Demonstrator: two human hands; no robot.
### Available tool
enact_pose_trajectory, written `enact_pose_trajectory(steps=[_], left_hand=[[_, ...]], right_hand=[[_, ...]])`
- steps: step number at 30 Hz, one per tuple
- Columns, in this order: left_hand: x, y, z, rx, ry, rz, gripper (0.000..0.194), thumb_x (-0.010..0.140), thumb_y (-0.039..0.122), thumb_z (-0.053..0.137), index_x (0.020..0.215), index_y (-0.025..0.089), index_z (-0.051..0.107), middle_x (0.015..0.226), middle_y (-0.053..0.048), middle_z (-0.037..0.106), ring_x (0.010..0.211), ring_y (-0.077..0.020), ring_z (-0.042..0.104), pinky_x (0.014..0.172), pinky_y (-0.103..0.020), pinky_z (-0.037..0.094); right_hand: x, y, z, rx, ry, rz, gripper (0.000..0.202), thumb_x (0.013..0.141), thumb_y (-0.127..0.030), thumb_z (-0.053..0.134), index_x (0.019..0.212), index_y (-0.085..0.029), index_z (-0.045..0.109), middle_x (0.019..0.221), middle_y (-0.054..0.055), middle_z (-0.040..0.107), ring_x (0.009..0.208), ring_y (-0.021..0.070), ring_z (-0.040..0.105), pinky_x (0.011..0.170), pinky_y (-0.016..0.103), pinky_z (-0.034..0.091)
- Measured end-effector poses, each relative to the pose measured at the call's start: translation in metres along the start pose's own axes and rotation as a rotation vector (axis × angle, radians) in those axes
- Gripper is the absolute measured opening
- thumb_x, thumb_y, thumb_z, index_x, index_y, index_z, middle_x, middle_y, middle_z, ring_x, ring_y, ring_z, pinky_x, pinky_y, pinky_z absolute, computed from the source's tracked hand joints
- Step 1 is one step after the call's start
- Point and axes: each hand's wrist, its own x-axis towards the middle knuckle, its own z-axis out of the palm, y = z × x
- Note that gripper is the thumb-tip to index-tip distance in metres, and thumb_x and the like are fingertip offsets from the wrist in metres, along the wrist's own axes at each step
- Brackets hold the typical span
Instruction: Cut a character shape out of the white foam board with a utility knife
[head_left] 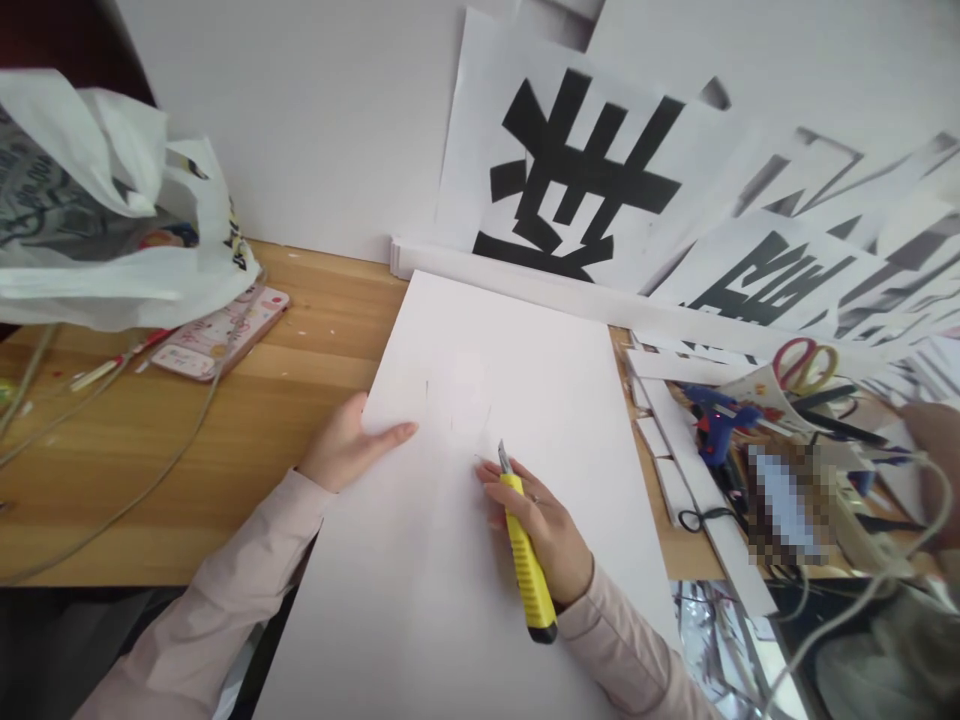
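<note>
A large white board (480, 330) lies on the wooden table and reaches over its front edge. A few short thin dark marks show on its upper part. My left hand (352, 445) grips the board's left edge, thumb on top, the other fingers hidden beneath or behind the edge. My right hand (551, 535) is over the middle of the board and holds a yellow utility knife (527, 560). The knife's metal blade points up and away from me, and its black end is towards me. I cannot tell whether the right fingertips touch the board.
White plastic bag (127, 270), phone in a pink case (225, 335) and a cable (161, 490) lie left. Sheets with black characters (592, 170) lean behind. At right are scissors (806, 365), a blue glue gun (716, 420) and white strips (697, 480).
</note>
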Motion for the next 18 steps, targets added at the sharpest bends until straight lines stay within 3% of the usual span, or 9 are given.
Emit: enact_pose_trajectory(steps=[4, 11, 15, 18], left_hand=[[-0.002, 0.005, 0.000, 0.009, 0.022, -0.048, 0.061, 0.059, 0.062, 0.080, 0.100, 0.018, 0.066, 0.105, -0.009, 0.076, 0.097, -0.0290, 0.071, 0.085, -0.038, 0.058], [-0.007, 0.017, 0.002, 0.026, 0.030, -0.113, 0.055, 0.067, 0.056, 0.080, 0.102, 0.016, 0.065, 0.103, -0.007, 0.075, 0.094, -0.0241, 0.070, 0.080, -0.033, 0.057], [-0.006, 0.020, 0.002, 0.007, 0.033, -0.147, 0.056, 0.066, 0.054, 0.082, 0.102, 0.015, 0.065, 0.104, -0.007, 0.075, 0.093, -0.0231, 0.070, 0.082, -0.033, 0.057], [-0.004, 0.017, -0.003, -0.039, 0.001, -0.156, 0.059, 0.064, 0.054, 0.084, 0.104, 0.015, 0.065, 0.105, -0.009, 0.076, 0.093, -0.0244, 0.070, 0.079, -0.033, 0.057]], right_hand=[[0.000, 0.006, -0.001, 0.009, -0.044, -0.005, 0.046, 0.097, -0.008, 0.049, 0.140, -0.022, 0.047, 0.125, 0.008, 0.073, 0.126, 0.0180, 0.063, 0.112, 0.041, 0.051], [-0.001, 0.009, 0.000, -0.042, -0.071, -0.058, 0.040, 0.093, -0.004, 0.056, 0.131, -0.019, 0.055, 0.130, 0.009, 0.070, 0.126, 0.0168, 0.063, 0.122, 0.041, 0.035], [-0.004, 0.009, -0.002, 0.034, -0.053, 0.003, 0.036, 0.094, -0.007, 0.056, 0.127, -0.022, 0.057, 0.128, 0.008, 0.071, 0.123, 0.0180, 0.065, 0.119, 0.041, 0.040], [-0.008, 0.012, -0.002, 0.143, 0.047, 0.127, 0.047, 0.092, -0.008, 0.057, 0.135, -0.027, 0.053, 0.130, 0.006, 0.070, 0.124, 0.0207, 0.065, 0.115, 0.043, 0.047]])
